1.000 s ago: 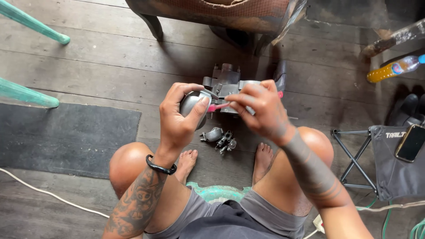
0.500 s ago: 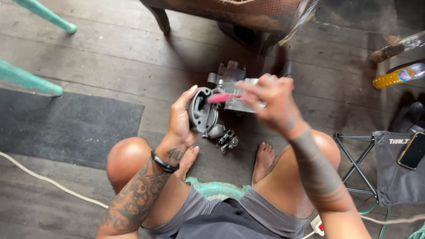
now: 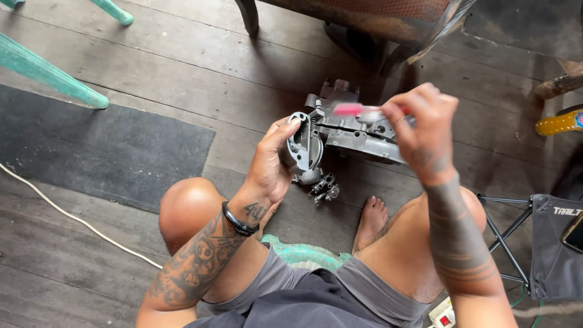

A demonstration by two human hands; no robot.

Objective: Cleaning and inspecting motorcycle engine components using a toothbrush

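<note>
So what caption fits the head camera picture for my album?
Left hand holds a grey metal engine part; right hand holds a pink tool.

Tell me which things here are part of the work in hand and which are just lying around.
In hand:
left hand gripping the grey metal engine part
right hand holding the pink-handled tool
small metal fittings on the floor

Lying about:
black mat
white cable
yellow bottle
folding stool

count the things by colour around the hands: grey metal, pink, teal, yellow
grey metal: 2, the carburetor held in the left hand, and the small parts cluster on the floor
pink: 1, the brush in the right hand
teal: 2, legs
yellow: 1, bottle
total: 6
</note>
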